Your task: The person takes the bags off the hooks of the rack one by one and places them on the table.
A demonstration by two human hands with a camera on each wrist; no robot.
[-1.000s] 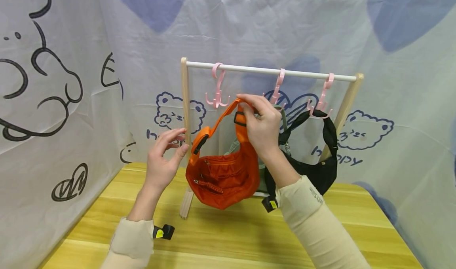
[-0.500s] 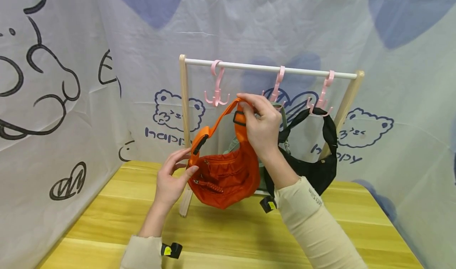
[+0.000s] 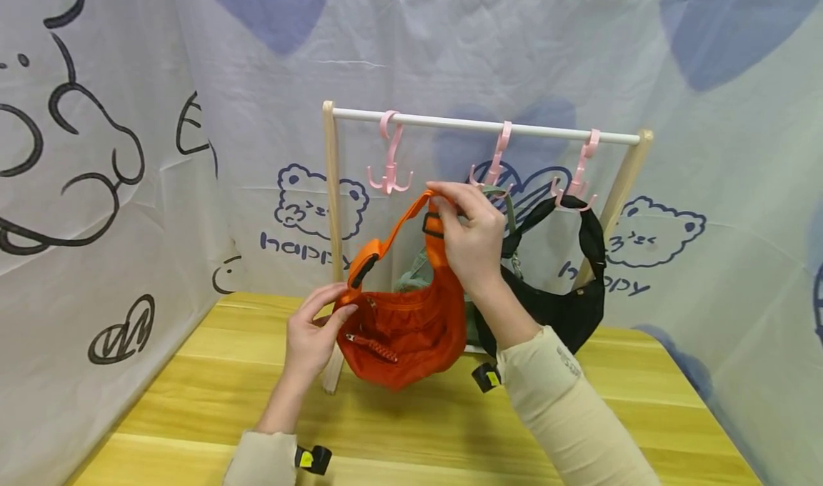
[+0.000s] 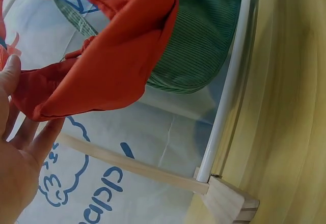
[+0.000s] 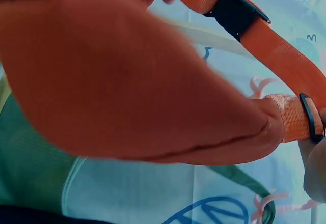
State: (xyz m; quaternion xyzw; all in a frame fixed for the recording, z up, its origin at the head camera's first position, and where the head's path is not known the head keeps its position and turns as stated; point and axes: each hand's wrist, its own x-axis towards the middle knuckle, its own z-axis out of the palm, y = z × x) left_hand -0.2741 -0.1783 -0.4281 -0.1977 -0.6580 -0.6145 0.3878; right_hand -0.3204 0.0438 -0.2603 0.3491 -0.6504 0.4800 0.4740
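Observation:
An orange crossbody bag (image 3: 411,339) hangs in the air in front of the rack, its zipped side facing the head camera. My right hand (image 3: 472,236) pinches the top of its strap (image 3: 405,218) between thumb and fingers, near a black slider. Lower down, my left hand (image 3: 313,336) holds the bag's left end, with the thumb in front and the fingers behind, as the left wrist view shows. A black buckle (image 5: 237,11) joins the strap. Left of the right hand, a pink hook (image 3: 390,168) hangs from the bar with nothing on it.
The wooden rack's white bar (image 3: 437,121) carries two more pink hooks. A green corduroy bag (image 4: 196,40) hangs from the middle one, mostly behind the orange bag. A black bag (image 3: 566,307) hangs from the right one. The rack stands on a wooden table (image 3: 411,429).
My left hand has moved right and down and taken hold of the orange bag's left end. The bag and my right hand have dropped slightly.

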